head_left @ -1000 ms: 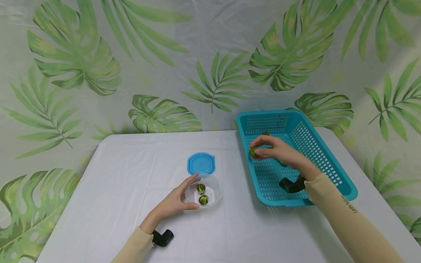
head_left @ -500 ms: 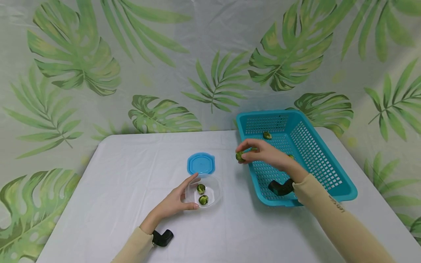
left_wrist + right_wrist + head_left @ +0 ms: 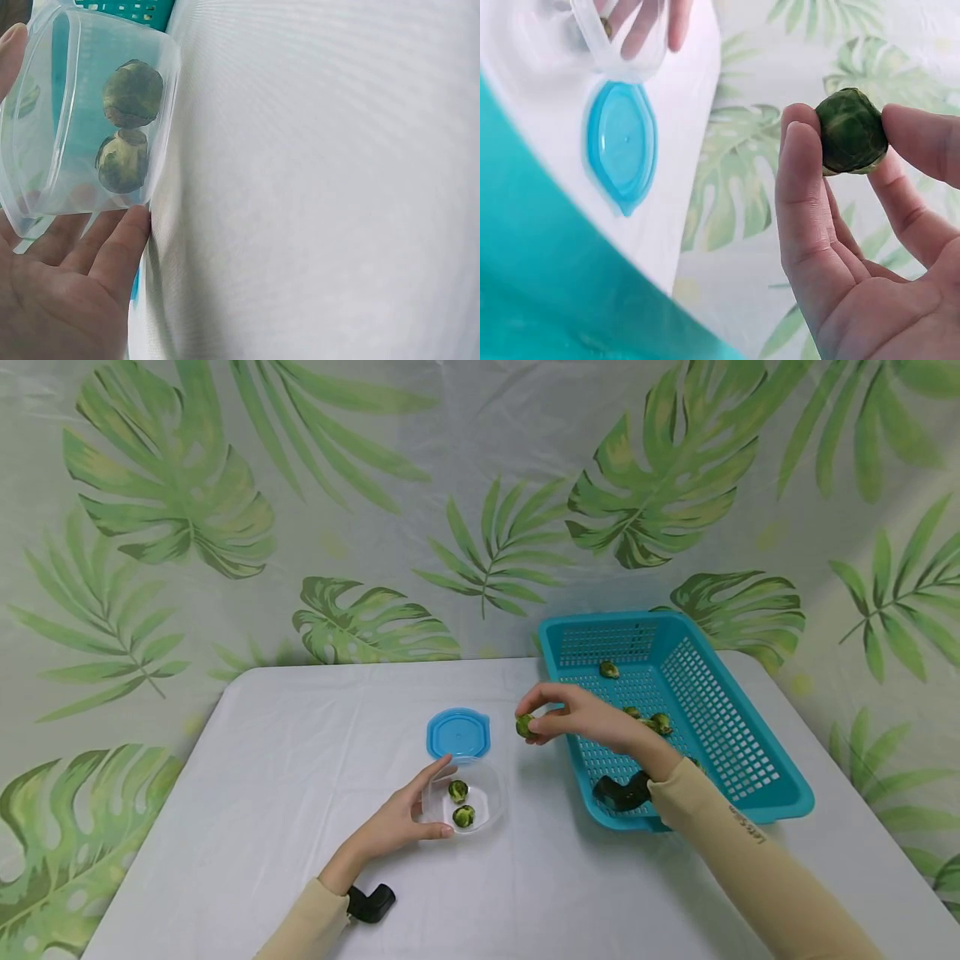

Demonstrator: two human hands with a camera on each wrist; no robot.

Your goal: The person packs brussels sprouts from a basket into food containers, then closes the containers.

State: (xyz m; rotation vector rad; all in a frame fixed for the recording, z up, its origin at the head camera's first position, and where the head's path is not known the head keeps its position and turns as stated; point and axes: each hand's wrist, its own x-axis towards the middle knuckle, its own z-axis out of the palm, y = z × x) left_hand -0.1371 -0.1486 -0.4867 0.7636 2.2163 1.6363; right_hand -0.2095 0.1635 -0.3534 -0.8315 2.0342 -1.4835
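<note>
My left hand (image 3: 397, 822) holds a clear plastic container (image 3: 489, 797) by its left side, thumb at the near side and fingers round the far side. Two Brussels sprouts (image 3: 133, 94) lie inside it, one against the other in the left wrist view. Between thumb and fingertips, my right hand (image 3: 588, 718) pinches another Brussels sprout (image 3: 850, 131), raised above the table just left of the basket and to the right of the container. The blue lid (image 3: 458, 734) lies right behind the container.
A turquoise plastic basket (image 3: 751, 710) stands at the right, partly under my right forearm. Several Brussels sprouts (image 3: 660, 723) lie on its floor, one of them (image 3: 609, 669) near the back. White cloth (image 3: 300, 760) covers the table; a leaf-patterned sheet (image 3: 487, 552) hangs behind.
My right hand has carried the Brussels sprout leftward out over the basket's left rim, towards the container, uncovering sprouts in the basket. My left hand and the container have stayed in place.
</note>
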